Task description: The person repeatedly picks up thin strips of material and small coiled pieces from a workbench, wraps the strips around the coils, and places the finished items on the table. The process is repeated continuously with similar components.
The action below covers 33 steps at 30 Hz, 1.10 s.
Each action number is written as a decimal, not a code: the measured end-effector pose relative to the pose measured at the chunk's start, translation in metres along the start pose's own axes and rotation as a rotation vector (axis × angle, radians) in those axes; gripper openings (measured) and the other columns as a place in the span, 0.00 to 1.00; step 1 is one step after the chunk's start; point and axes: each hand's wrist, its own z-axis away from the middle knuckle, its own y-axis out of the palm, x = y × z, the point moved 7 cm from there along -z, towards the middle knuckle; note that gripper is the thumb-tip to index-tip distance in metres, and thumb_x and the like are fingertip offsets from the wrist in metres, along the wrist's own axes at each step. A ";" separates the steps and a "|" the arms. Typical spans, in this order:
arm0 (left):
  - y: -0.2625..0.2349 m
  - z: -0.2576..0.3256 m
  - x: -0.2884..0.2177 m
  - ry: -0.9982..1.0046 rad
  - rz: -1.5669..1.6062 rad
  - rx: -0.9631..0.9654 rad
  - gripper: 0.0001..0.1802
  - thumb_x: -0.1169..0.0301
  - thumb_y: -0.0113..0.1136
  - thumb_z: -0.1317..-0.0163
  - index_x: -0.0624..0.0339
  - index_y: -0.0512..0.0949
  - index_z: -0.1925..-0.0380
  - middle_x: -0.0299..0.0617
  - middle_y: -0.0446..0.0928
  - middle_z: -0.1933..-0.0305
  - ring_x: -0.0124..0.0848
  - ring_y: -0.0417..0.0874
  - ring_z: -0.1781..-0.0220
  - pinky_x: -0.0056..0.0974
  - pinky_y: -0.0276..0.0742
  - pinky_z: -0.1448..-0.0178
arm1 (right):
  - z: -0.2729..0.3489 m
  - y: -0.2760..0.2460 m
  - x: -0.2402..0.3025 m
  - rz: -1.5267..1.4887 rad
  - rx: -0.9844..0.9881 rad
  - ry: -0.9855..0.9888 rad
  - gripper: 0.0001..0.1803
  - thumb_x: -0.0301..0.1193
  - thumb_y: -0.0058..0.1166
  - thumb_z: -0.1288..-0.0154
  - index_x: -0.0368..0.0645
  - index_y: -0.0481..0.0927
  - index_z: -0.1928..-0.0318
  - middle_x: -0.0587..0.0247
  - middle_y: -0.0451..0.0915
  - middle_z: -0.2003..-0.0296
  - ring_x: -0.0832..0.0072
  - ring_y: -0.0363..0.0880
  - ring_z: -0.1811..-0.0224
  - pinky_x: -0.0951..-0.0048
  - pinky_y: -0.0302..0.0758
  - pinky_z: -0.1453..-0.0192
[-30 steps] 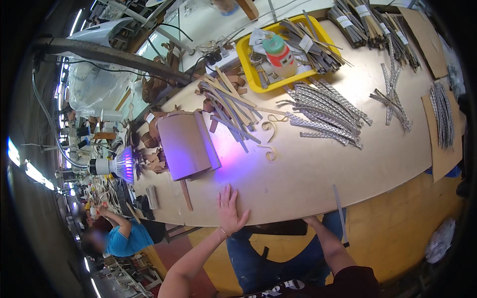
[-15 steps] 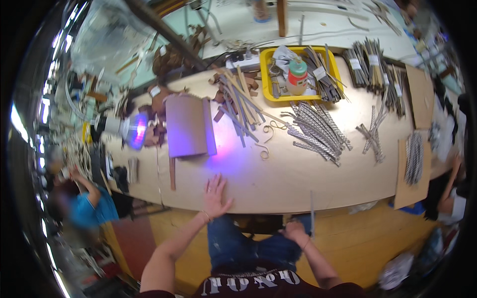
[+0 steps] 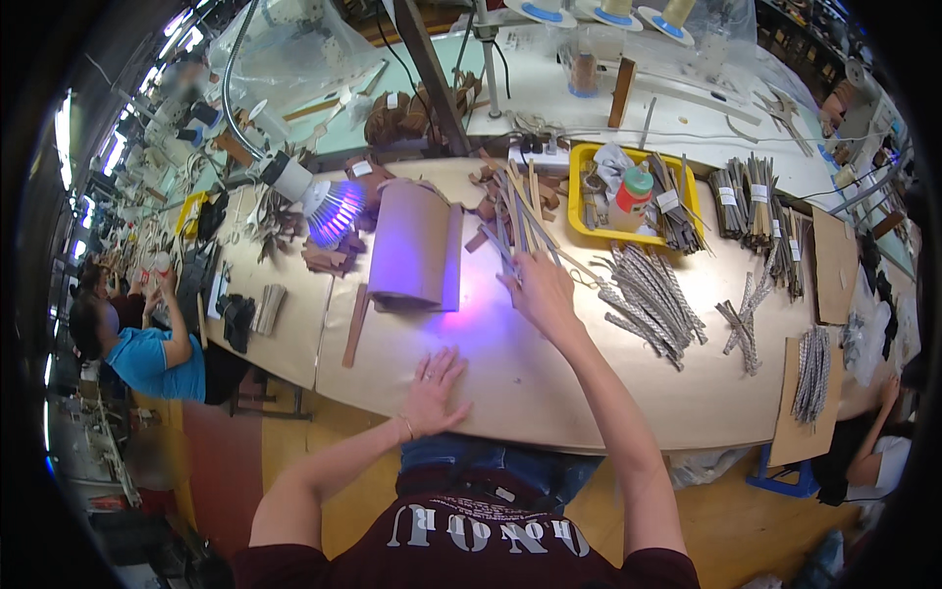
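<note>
My left hand [image 3: 436,395] lies flat at the table's near edge, fingers spread and holding nothing. My right hand [image 3: 543,293] stretches out to the pile of thin grey and tan strips [image 3: 520,211]. Its fingers are bent over the near ends of the pile and seem to pinch a strip; the fingertips are partly hidden. To the left of the pile stands a curved brown sheet [image 3: 410,245] on a flat base, lit violet by a lamp [image 3: 331,211]. Braided grey strips [image 3: 653,299] lie just right of my right hand.
A yellow tray [image 3: 628,239] at the back holds a green-capped bottle [image 3: 630,201] and strip bundles. More bundles [image 3: 756,211] lie to its right. One brown strip [image 3: 356,327] rests left of the curved sheet. A person in blue [image 3: 162,348] sits far left; cardboard [image 3: 800,402] overhangs at right.
My right hand has gone from my lap, beside an upright thin grey strip, out to the strip pile. The left hand stays flat on the table. The view has tilted up.
</note>
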 end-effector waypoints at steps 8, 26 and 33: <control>0.000 -0.002 0.001 -0.011 0.076 -0.046 0.38 0.51 0.61 0.41 0.61 0.66 0.35 0.56 0.57 0.26 0.50 0.56 0.23 0.55 0.43 0.20 | -0.059 0.056 -0.028 0.274 0.066 0.289 0.14 0.40 0.64 0.39 0.43 0.85 0.61 0.53 0.79 0.58 0.57 0.80 0.51 0.50 0.70 0.48; -0.101 -0.056 -0.013 -0.126 1.608 -0.288 0.12 0.75 0.61 0.32 0.71 0.79 0.52 0.46 0.83 0.54 0.28 0.85 0.56 0.30 0.80 0.51 | 0.114 -0.013 0.086 -0.877 0.157 0.379 0.11 0.33 0.65 0.35 0.37 0.80 0.64 0.70 0.80 0.72 0.82 0.80 0.67 0.78 0.76 0.60; -0.128 -0.115 0.030 -0.084 1.230 -0.541 0.13 0.72 0.62 0.33 0.71 0.78 0.54 0.43 0.83 0.59 0.27 0.84 0.61 0.30 0.80 0.57 | 0.120 0.011 0.060 -0.674 -0.003 0.356 0.13 0.33 0.59 0.31 0.33 0.83 0.63 0.64 0.83 0.74 0.81 0.81 0.69 0.77 0.76 0.63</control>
